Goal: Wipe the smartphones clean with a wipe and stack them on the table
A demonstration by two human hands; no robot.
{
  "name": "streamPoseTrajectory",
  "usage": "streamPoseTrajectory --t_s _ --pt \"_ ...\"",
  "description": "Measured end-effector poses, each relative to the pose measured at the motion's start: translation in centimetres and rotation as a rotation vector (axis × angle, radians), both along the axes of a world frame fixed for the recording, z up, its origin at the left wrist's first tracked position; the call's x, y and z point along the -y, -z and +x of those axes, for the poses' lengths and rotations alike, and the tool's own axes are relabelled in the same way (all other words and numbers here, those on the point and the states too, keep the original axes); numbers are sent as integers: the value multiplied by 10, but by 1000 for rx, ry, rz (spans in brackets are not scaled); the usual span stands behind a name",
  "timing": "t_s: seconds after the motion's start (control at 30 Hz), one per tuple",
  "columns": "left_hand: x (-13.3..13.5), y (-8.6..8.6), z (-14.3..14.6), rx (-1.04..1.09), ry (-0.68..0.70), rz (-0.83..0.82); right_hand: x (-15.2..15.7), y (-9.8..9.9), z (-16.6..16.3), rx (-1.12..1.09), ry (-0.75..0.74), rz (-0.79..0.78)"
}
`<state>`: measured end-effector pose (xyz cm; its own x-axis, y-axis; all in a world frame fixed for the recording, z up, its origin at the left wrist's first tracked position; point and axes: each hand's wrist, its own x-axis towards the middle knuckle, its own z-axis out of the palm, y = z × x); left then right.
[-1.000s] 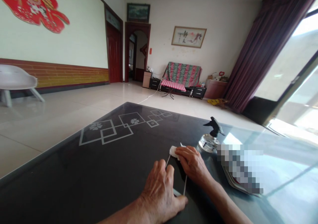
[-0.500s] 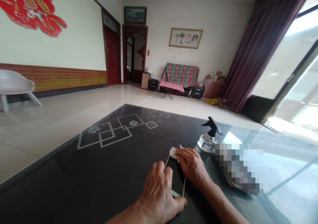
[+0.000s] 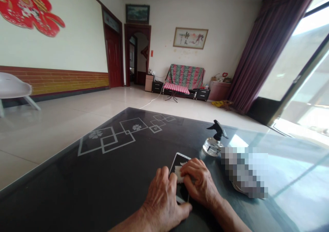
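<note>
A phone [image 3: 179, 160] with a white rim lies flat on the black glass table [image 3: 102, 177]. My left hand [image 3: 164, 201] rests on its near end, fingers curled over the edge and thumb along the side, holding it down. My right hand [image 3: 199, 185] pinches a small white wad of cloth [image 3: 179, 172] and presses it on the phone's dark screen, right beside my left fingers. The far end of the phone shows uncovered.
A clear spray bottle [image 3: 214, 143] with a black trigger stands just beyond my right hand. A blurred-out object [image 3: 244, 172] lies to its right. White square patterns [image 3: 115, 136] mark the tabletop. A white chair [image 3: 14, 88] stands far left on the tiled floor.
My right hand has slid the white wad from the phone's far end toward me, to the middle of the screen. The far end is now uncovered. My left hand has stayed put.
</note>
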<state>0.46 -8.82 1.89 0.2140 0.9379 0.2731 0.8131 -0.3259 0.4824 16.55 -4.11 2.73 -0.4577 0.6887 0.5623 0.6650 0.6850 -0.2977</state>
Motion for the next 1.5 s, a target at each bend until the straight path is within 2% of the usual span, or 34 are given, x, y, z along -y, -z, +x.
streamPoseTrajectory --t_s 0.27,0.57,0.77,1.03,1.5 --pt "-9 -2 -11 67 -22 22 -15 4 4 -49 -42 -28" --pt "-38 -3 -48 190 384 -64 -28 8 9 -170 2 -46" --pt "-51 -5 -62 212 501 -95 -27 9 8 -157 9 -25" --pt "-50 -3 -60 189 527 -50 -33 11 9 -165 38 0" --pt "-50 -7 -60 186 495 -39 -31 12 7 -146 28 4"
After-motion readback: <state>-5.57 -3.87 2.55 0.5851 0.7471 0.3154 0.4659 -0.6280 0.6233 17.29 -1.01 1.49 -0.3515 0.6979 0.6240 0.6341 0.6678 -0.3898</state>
